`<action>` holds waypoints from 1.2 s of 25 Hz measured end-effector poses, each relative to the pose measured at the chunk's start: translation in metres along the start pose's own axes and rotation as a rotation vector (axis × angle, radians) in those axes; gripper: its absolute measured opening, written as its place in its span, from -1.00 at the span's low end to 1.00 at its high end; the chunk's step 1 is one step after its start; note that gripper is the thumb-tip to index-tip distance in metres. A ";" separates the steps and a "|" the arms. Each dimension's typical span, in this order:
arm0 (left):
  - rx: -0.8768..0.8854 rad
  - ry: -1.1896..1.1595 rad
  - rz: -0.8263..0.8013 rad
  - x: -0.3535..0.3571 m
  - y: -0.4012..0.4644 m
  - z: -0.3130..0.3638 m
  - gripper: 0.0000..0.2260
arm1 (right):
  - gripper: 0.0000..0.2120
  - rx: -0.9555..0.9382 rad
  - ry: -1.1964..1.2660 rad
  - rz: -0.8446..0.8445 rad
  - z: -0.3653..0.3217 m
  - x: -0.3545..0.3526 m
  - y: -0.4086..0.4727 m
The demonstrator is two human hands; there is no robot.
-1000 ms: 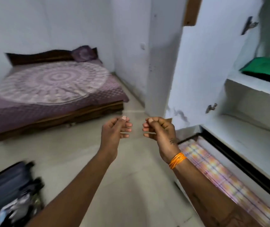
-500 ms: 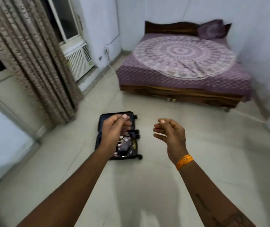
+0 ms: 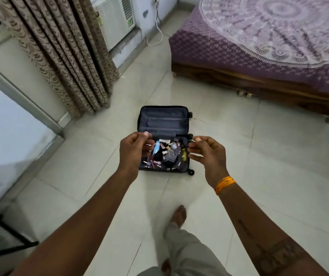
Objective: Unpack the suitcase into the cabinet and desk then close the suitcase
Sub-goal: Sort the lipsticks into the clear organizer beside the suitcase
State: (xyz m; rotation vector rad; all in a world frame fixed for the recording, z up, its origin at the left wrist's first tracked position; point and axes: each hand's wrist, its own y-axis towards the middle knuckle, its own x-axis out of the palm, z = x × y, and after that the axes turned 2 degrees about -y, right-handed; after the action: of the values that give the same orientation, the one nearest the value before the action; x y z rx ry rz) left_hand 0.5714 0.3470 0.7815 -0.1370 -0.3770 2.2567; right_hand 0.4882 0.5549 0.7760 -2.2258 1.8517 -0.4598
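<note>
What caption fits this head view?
Empty left hand and right hand raised, loosely curled, above an open suitcase on the floor.

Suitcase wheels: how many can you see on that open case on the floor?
3. On the suitcase, all along its right side: one at the far corner, one at the middle hinge, one at the near corner. Others may be hidden behind the hands or the case.
</note>
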 end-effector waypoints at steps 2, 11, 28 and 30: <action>-0.088 -0.029 0.030 0.014 0.036 -0.011 -0.82 | -0.87 0.047 -0.003 0.007 0.005 0.005 0.046; -0.254 0.129 -0.007 0.074 0.213 -0.097 -0.81 | -0.89 0.218 -0.069 0.077 0.080 0.000 0.219; -0.145 0.638 -0.274 0.102 0.544 -0.631 -0.67 | -0.63 0.386 -0.392 -0.077 0.614 -0.027 0.570; -0.126 0.613 -0.329 0.097 0.559 -0.656 -0.58 | -0.59 0.421 -0.380 -0.121 0.645 -0.014 0.585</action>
State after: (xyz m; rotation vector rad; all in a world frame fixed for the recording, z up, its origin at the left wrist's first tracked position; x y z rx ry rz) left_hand 0.2484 0.2232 -0.0139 -0.7544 -0.1900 1.7577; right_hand 0.1871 0.4339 -0.0320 -1.9762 1.2982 -0.3715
